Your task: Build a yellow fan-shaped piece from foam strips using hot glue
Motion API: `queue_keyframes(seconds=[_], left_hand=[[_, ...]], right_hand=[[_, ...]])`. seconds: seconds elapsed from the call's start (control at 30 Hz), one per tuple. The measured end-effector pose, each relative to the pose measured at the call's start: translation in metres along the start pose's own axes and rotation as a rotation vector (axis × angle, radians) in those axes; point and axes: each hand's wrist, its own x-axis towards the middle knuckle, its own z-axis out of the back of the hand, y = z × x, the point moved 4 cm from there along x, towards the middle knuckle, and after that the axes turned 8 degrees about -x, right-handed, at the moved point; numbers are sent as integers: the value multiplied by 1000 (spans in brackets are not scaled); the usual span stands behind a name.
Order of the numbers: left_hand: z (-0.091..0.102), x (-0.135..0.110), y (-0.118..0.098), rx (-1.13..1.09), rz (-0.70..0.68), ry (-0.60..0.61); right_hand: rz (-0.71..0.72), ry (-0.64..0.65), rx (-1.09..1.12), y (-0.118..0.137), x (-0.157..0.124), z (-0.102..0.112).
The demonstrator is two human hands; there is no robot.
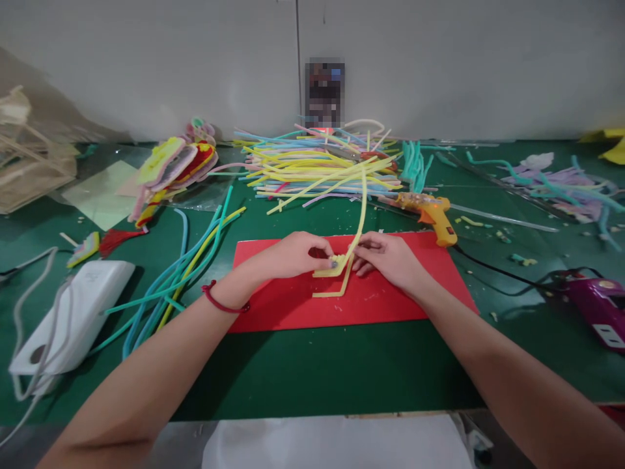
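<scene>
The left hand [300,253] and the right hand [388,259] meet over a red board [273,316]. The left hand's thumb and index finger pinch a small, crimped part of a pale yellow strip [362,212]; the right hand has its fingers curled against the strip from the other side, though whether they grip it or only steady it cannot be told. The strip lies over the middle of the board, its long end rising between the hands and curving up toward the back, while two bent yellow ends point left below the fingers. The board lies flat on a green surface [303,381]. Behind it spreads a heap of coloured strips [317,163], mostly yellow, blue and pink, with a bunch of teal strips [413,166] just right of it. An orange glue gun [434,215] rests by the board's back right corner, its cord running toward a purple device [596,306] at the far right. Left of the board lie loose blue, teal and yellow strips [183,231], then a white box [73,319] with a pale cable, and behind these a colourful ornament [173,163] near a red tassel [117,241].
</scene>
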Motion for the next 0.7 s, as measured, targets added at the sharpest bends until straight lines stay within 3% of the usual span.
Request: queue_keyframes(seconds=[0.7], left_hand=[[-11,-4,1,18,68,72]], right_hand=[[-23,-50,-20,-4,0,5]])
